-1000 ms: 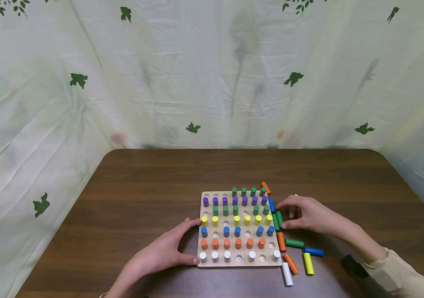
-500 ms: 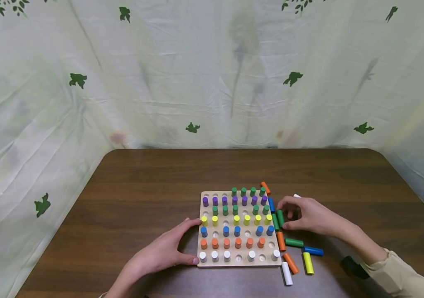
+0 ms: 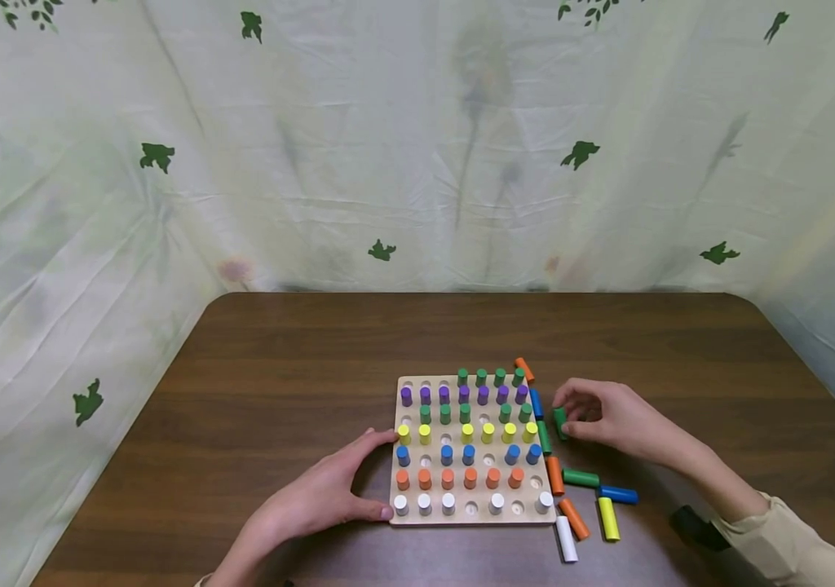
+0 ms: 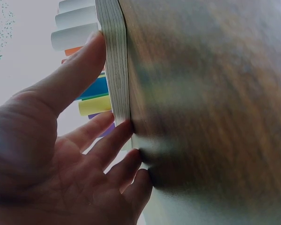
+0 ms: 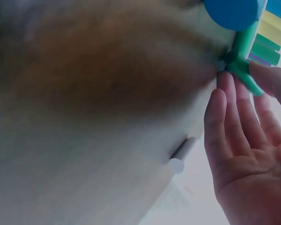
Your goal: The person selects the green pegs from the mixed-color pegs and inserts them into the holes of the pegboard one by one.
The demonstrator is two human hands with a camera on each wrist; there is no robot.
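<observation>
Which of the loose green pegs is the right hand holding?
The green peg pinched by the right hand; the other two loose green pegs lie on the table, one alongside the board, one near the loose yellow peg.

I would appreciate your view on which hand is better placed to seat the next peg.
Likely the right hand: it pinches a green peg to the right of the pegboard, with other loose pegs nearby. The left hand touches the pegboard's left edge, seemingly better placed for steadying.
</observation>
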